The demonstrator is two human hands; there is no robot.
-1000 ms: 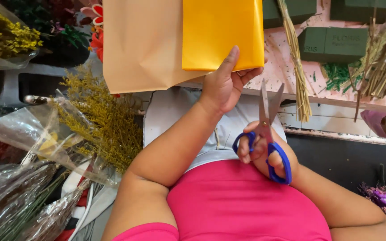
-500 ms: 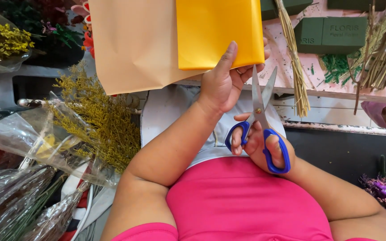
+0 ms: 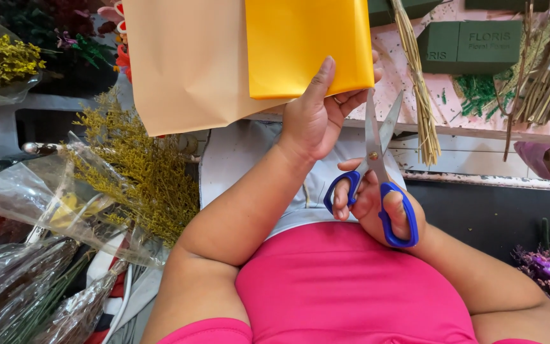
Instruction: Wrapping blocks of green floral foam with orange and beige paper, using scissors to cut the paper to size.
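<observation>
I see the left hand point(image 3: 316, 118) pinching the lower edge of a folded yellow sheet point(image 3: 307, 44), thumb laid up its face, with a larger tan paper point(image 3: 189, 64) behind it — both held up over the near edge of the pink worktable point(image 3: 472, 130). The right hand point(image 3: 383, 204) is closed through the blue loops of the scissors point(image 3: 373, 172), blades parted and pointing up, tips just below the yellow sheet's lower right corner (not touching it). Dried yellow flowers point(image 3: 144, 172) in clear wrap lie at left; green foam blocks point(image 3: 472, 41) sit toward the table's far edge.

Open gap below the yellow paper point(image 3: 307, 44) — straw bundle point(image 3: 415, 83) close alongside.
</observation>
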